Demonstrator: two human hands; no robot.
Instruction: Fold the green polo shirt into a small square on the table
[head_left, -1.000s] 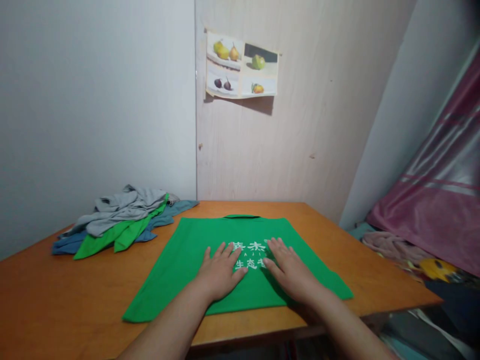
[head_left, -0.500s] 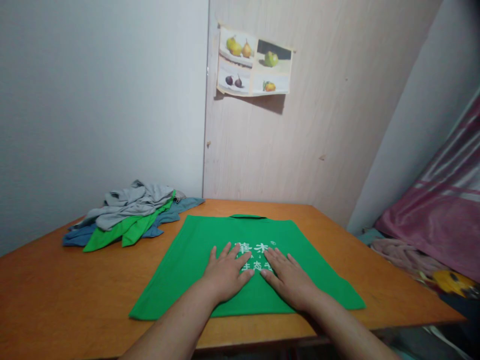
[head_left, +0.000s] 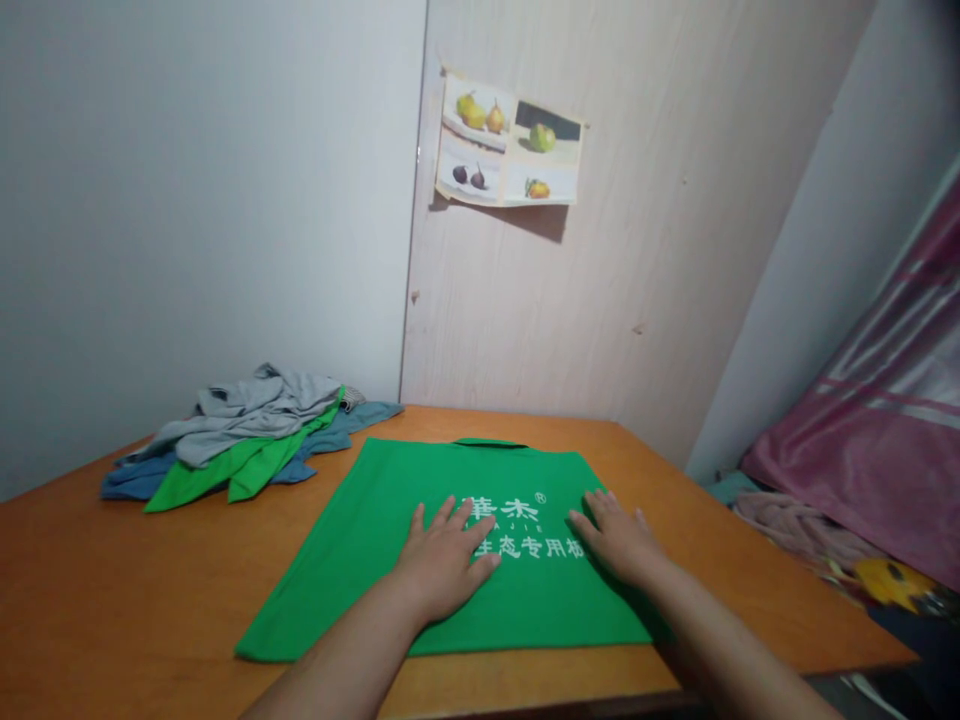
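A green cloth item [head_left: 352, 570] with white printed characters lies flat, and a narrow raised band runs along the middle of its far edge. Whether it is a garment or a bag, I cannot tell. My left hand [head_left: 442, 560] rests palm down on it, over the left part of the print, fingers spread. Farther right, my right hand [head_left: 619, 535] lies palm down near the cloth's right edge, its fingers stretched out. Part of the lettering is under my left hand, and my right forearm covers the near right corner.
A wooden table [head_left: 112, 600] carries the cloth. On its back left is a heap of grey, green and blue clothes [head_left: 255, 415]. Fruit pictures [head_left: 510, 140] hang on the back wall. At the right are a pink curtain [head_left: 862, 440] and a yellow item [head_left: 889, 585].
My right hand has slid right, away from the left one, baring more lettering. The cloth's right corner no longer shows beyond my right arm. My left hand stays over the print; the view has shifted slightly.
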